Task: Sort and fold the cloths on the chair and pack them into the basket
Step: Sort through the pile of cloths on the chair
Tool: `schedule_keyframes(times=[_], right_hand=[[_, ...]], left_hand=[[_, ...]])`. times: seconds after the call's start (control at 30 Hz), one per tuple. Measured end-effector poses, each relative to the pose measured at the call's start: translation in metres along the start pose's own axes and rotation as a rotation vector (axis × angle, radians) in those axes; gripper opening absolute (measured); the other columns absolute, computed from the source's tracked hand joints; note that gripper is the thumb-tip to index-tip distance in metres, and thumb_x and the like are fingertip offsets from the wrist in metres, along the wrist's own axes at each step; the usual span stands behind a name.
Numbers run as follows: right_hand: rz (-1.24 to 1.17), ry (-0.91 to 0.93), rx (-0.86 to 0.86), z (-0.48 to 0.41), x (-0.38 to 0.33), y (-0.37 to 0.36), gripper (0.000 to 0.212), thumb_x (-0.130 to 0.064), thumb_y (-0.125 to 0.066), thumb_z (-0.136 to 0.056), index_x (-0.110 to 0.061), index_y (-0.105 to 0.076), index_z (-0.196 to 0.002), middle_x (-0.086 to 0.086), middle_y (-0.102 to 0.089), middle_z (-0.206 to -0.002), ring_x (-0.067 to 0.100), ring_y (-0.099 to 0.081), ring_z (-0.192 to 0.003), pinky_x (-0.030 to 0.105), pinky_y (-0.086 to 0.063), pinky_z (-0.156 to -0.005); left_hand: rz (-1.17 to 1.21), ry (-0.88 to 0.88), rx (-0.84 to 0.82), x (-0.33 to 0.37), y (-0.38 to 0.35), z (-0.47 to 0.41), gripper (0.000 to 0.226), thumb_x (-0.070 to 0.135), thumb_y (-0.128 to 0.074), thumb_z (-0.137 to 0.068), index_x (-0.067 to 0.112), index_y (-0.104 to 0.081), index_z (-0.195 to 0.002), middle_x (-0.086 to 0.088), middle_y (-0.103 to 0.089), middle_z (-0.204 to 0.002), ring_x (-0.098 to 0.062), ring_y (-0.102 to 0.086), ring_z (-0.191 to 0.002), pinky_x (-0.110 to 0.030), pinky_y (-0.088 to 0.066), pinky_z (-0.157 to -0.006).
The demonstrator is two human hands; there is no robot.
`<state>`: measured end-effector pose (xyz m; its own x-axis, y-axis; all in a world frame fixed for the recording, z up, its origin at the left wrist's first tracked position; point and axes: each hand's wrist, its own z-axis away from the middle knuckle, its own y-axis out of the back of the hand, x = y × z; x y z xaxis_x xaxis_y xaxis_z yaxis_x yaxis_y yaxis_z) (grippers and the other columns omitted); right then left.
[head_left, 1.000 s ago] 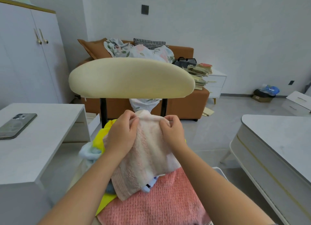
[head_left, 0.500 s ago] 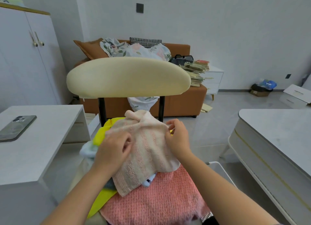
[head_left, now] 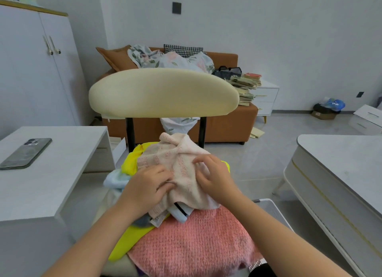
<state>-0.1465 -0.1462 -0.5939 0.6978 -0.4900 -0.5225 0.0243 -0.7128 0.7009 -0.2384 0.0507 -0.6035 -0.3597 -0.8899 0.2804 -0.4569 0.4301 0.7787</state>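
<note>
A pale pink towel (head_left: 177,158) lies bunched on top of a pile of cloths on the chair (head_left: 163,90). My left hand (head_left: 147,188) grips the towel's left side with curled fingers. My right hand (head_left: 213,176) pinches its right side. Under it lie a coral waffle towel (head_left: 192,247), a yellow cloth (head_left: 129,162), a light blue cloth (head_left: 114,180) and a white cloth with a dark stripe (head_left: 179,211). The white basket (head_left: 268,206) shows only a rim to the right of the chair, partly hidden by my right arm.
A white table (head_left: 51,173) with a phone (head_left: 25,153) stands at the left. A white-grey table (head_left: 341,173) is at the right. Behind the chair is a brown sofa (head_left: 223,119) with bedding, and a white cabinet (head_left: 37,69) at far left.
Both hands moved from the towel's far edge toward me, down its sides. The towel's far end now lies slack and bunched on the pile.
</note>
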Motion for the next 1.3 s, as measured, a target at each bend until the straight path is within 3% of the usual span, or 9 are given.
schedule_keyframes(times=[0.17,0.27,0.33,0.4,0.6,0.77,0.9,1.07,1.3], right_hand=[[-0.031,0.128,-0.103,0.001,-0.012,0.008,0.036,-0.046,-0.054,-0.084,-0.026,-0.059,-0.114,-0.013,-0.059,-0.113,0.005,-0.049,-0.109,0.026,-0.038,-0.094],[0.033,0.16,-0.124,-0.004,-0.018,0.01,0.021,-0.032,-0.06,-0.086,-0.014,-0.064,-0.096,-0.002,-0.066,-0.092,0.013,-0.056,-0.086,0.028,-0.042,-0.073],[-0.005,0.062,-0.084,-0.007,-0.019,0.012,0.016,-0.023,-0.057,-0.09,-0.009,-0.065,-0.087,0.0,-0.063,-0.076,0.015,-0.053,-0.071,0.03,-0.041,-0.065],[-0.125,-0.098,-0.041,-0.008,-0.018,0.016,0.015,-0.02,-0.055,-0.093,-0.011,-0.066,-0.087,-0.005,-0.062,-0.071,0.009,-0.052,-0.066,0.023,-0.041,-0.064],[-0.421,-0.384,0.022,-0.018,-0.011,0.018,0.023,-0.021,-0.051,-0.096,-0.014,-0.065,-0.08,-0.007,-0.063,-0.073,0.007,-0.055,-0.072,0.028,-0.046,-0.07],[-0.424,-0.422,-0.079,-0.023,-0.014,0.02,0.016,-0.019,-0.05,-0.096,-0.02,-0.064,-0.088,-0.01,-0.064,-0.084,0.007,-0.058,-0.084,0.023,-0.046,-0.074],[-0.569,-0.329,-0.048,-0.025,-0.028,0.035,0.016,-0.022,-0.047,-0.097,-0.021,-0.059,-0.108,-0.005,-0.067,-0.098,0.009,-0.062,-0.093,0.017,-0.045,-0.074],[-0.515,-0.245,-0.223,-0.034,-0.039,0.055,0.036,-0.046,-0.06,-0.087,-0.03,-0.051,-0.118,-0.004,-0.064,-0.11,0.008,-0.061,-0.101,0.026,-0.049,-0.086],[-0.436,-0.191,-0.348,-0.043,-0.051,0.075,0.06,-0.058,-0.066,-0.074,-0.027,-0.048,-0.122,-0.009,-0.059,-0.115,0.005,-0.057,-0.107,0.028,-0.049,-0.092]], left_hand=[[0.141,0.123,0.078,0.008,0.01,-0.016,0.041,0.051,-0.042,-0.086,0.023,-0.072,-0.082,0.016,-0.058,-0.074,-0.005,-0.055,-0.072,-0.035,-0.048,-0.062],[0.212,0.174,0.112,0.018,0.018,-0.03,0.044,0.052,-0.041,-0.082,0.021,-0.071,-0.08,0.014,-0.064,-0.073,-0.003,-0.056,-0.072,-0.027,-0.046,-0.064],[0.237,0.194,0.124,0.021,0.021,-0.033,0.039,0.056,-0.043,-0.079,0.027,-0.069,-0.082,0.015,-0.063,-0.071,-0.002,-0.056,-0.076,-0.019,-0.043,-0.063],[0.244,0.202,0.086,0.02,0.023,-0.03,0.036,0.06,-0.048,-0.076,0.033,-0.065,-0.093,0.014,-0.062,-0.077,-0.006,-0.057,-0.081,-0.016,-0.043,-0.065],[0.145,0.094,-0.001,0.011,0.025,-0.017,0.048,0.051,-0.057,-0.075,0.032,-0.055,-0.119,0.024,-0.055,-0.107,0.004,-0.052,-0.099,-0.012,-0.043,-0.08],[0.207,0.215,0.197,0.012,0.025,-0.027,0.025,0.026,-0.046,-0.086,0.017,-0.067,-0.098,0.012,-0.064,-0.086,-0.005,-0.057,-0.077,-0.028,-0.046,-0.065],[0.158,0.237,0.187,0.018,0.031,-0.048,0.025,0.034,-0.044,-0.091,0.02,-0.064,-0.093,0.006,-0.064,-0.075,-0.012,-0.058,-0.067,-0.04,-0.047,-0.058],[0.06,0.263,0.115,0.035,0.044,-0.082,0.029,0.045,-0.051,-0.091,0.023,-0.065,-0.08,0.003,-0.064,-0.07,-0.019,-0.06,-0.071,-0.036,-0.048,-0.06],[-0.197,0.319,-0.033,0.061,0.068,-0.119,0.048,0.066,-0.058,-0.076,0.022,-0.047,-0.058,0.004,-0.054,-0.064,-0.017,-0.053,-0.066,-0.026,-0.029,-0.05]])
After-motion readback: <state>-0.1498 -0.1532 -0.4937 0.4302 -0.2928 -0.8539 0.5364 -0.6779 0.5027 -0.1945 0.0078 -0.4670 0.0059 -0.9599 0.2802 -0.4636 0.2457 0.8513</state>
